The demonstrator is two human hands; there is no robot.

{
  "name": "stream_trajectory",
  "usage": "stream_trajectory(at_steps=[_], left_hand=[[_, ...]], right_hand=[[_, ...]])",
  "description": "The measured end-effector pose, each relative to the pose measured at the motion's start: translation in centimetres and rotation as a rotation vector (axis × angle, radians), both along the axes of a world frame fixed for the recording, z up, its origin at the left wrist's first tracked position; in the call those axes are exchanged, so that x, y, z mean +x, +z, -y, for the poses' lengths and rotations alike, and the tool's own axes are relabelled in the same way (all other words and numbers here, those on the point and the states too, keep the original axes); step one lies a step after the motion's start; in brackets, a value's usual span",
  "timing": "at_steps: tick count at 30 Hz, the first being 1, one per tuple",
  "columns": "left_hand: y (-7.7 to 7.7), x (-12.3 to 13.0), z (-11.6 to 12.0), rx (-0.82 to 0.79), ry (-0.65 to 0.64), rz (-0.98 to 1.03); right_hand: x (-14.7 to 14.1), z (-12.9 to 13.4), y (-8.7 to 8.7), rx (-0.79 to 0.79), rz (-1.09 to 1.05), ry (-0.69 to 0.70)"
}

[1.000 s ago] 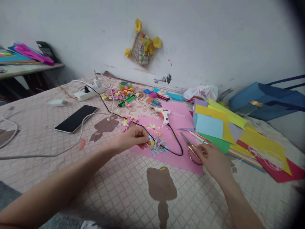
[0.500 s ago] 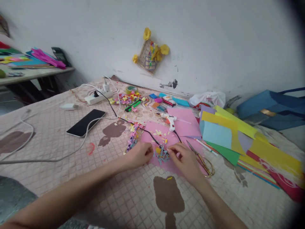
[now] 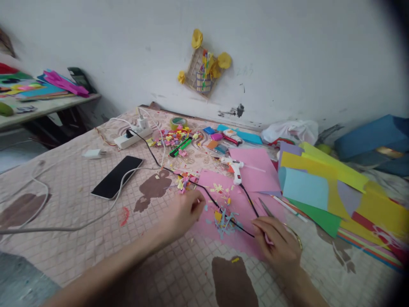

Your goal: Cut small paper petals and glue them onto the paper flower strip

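Left hand (image 3: pixel 188 212) is curled like a loose fist over the left border of the pink sheet (image 3: pixel 243 246); its fingertips are turned away, so I cannot tell if something small is inside. Right hand (image 3: pixel 278 242) has its fingers bent together at the right part of the same sheet, where both runs of the black cord (image 3: pixel 211 197) come to the fingers; whether it grasps the cord or only touches it, I cannot tell. Between the hands – nearer to the left one – lies the heap of paper scraps (image 3: pixel 227 222), mostly light blue strips, and the cord crosses over it. Scissors (image 3: pixel 266 208) lie just beyond the right hand, which partly covers them. Behind, the white glue gun (image 3: pixel 235 167) rests near the top of the pink sheet. To the right, the stack of coloured papers (image 3: pixel 305 187) limits sideways space for the right hand; to the left, the phone (image 3: pixel 117 177) stays well apart from the left hand. Toward the person, between the forearms, the tabletop (image 3: pixel 179 277) gives wider room, with a brown patch (image 3: pixel 233 281) and one small yellow bit (image 3: pixel 235 259) at its upper edge.
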State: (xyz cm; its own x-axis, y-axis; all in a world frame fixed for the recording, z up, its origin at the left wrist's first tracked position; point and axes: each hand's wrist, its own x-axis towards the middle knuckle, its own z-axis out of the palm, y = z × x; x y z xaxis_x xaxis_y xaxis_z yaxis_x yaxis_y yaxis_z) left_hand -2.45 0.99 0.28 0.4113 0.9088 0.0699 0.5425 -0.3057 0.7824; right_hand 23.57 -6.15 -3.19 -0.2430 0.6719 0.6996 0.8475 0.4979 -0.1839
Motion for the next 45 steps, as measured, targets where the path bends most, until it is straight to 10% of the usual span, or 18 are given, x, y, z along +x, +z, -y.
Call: stream_trajectory(at_steps=[7,17,32,45], left_hand=[[1.9,-4.4,-3.0,0.026,0.246,0.132],[-2.2,-6.6,-0.6,0.056,0.277,-0.081],[-3.3,-4.9,-0.7,-0.044,0.296,0.095],[-0.5,-6.0,-1.2,-0.848,0.239,0.905]], right_hand=[[-0.4,0.1,0.4,-0.030,-0.069,0.007],[-2.0,1.0,0.3,-0.117,-0.091,0.107],[-2.6,0.9,-0.6,-0.269,-0.155,0.173],[-2.6,0.6,-1.3,-0.359,-0.252,0.185]])
